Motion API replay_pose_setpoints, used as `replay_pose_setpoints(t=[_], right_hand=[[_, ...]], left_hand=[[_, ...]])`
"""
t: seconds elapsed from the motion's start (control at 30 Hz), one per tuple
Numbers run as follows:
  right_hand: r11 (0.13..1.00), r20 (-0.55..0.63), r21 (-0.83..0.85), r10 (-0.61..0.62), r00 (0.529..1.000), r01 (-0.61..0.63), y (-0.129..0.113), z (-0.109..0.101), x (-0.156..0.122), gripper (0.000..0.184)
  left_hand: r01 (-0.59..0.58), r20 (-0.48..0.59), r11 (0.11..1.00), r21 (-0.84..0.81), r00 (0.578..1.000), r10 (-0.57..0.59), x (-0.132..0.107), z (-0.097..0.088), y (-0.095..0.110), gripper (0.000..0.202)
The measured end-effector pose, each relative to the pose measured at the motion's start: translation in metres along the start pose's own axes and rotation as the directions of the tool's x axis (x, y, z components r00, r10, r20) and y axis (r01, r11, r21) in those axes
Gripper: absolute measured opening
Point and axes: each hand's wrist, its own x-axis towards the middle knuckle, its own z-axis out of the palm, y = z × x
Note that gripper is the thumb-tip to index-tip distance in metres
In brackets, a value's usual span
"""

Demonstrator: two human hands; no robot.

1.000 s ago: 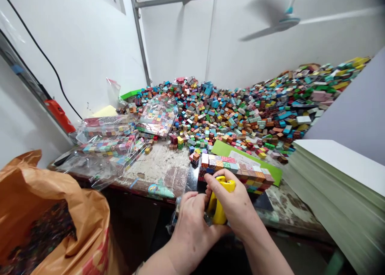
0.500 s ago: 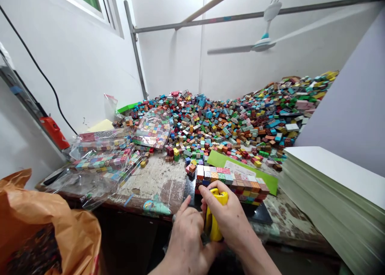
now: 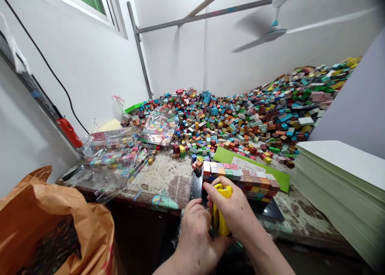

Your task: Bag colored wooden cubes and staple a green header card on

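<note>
The right hand point(image 3: 237, 214) is clamped around a yellow plastic hand tool point(image 3: 221, 210), fingers wrapped over its top. The tool stands nearly upright, its long axis running from the palm up toward the surface edge. The left hand point(image 3: 195, 231) sits just beside it, touching the tool's left side, fingers curled; whether it grips anything itself cannot be told. Just beyond the tool's top lies a packed block of small coloured cubes point(image 3: 240, 176) on a green card sheet point(image 3: 255, 164). Farther back, a heap of loose coloured cubes point(image 3: 240, 114) covers the worn surface point(image 3: 162, 174).
</note>
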Motion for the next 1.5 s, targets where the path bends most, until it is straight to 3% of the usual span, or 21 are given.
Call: replay_pose_setpoints(t=[0.2, 0.43, 0.53, 0.63, 0.73, 0.93, 1.07, 1.23, 1.4, 1.5], right_hand=[[0.996, 0.016, 0.084, 0.022, 1.000, -0.023, 0.003, 0.001, 0.000, 0.032], [0.982, -0.029, 0.189, 0.033, 0.999, -0.027, -0.010, -0.003, -0.014, 0.036], [0.959, -0.039, 0.279, 0.068, 0.997, -0.055, -0.016, -0.008, -0.021, 0.037], [0.908, -0.035, 0.414, 0.079, 0.996, -0.057, -0.018, -0.017, -0.024, 0.035], [0.853, -0.031, 0.518, 0.084, 0.996, -0.056, -0.019, -0.029, -0.024, 0.028], [0.784, -0.148, 0.621, 0.134, 0.980, -0.013, -0.029, -0.067, -0.032, 0.020], [0.819, -0.311, 0.572, 0.163, 0.936, 0.047, -0.029, -0.097, -0.043, 0.019], [0.836, -0.366, 0.548, 0.227, 0.902, 0.012, -0.017, -0.116, -0.057, 0.020], [0.864, -0.372, 0.498, 0.286, 0.883, -0.071, -0.002, -0.118, -0.067, 0.025], [0.852, -0.363, 0.507, 0.348, 0.864, -0.130, 0.010, -0.120, -0.070, 0.028]], left_hand=[[0.010, -0.001, 1.000, 0.019, 1.000, -0.010, 0.000, -0.001, 0.001, 0.035], [0.055, 0.102, 0.997, 0.055, 0.993, -0.060, 0.003, -0.009, 0.005, 0.052], [0.026, 0.202, 0.998, 0.052, 0.979, -0.036, 0.009, -0.021, 0.006, 0.061], [-0.037, 0.346, 0.999, -0.021, 0.937, 0.042, 0.015, -0.036, 0.002, 0.071], [-0.076, 0.391, 0.996, -0.046, 0.916, 0.088, 0.018, -0.044, -0.005, 0.075], [-0.072, 0.489, 0.997, -0.034, 0.869, 0.079, 0.027, -0.048, -0.011, 0.027], [-0.038, 0.558, 0.997, -0.067, 0.827, 0.069, 0.039, -0.051, -0.010, 0.016], [0.051, 0.629, 0.994, -0.102, 0.777, 0.025, 0.050, -0.047, -0.016, 0.018], [0.225, 0.753, 0.961, -0.162, 0.657, -0.027, 0.059, -0.042, -0.021, 0.025], [0.357, 0.785, 0.919, -0.166, 0.612, -0.096, 0.062, -0.040, -0.022, 0.026]])
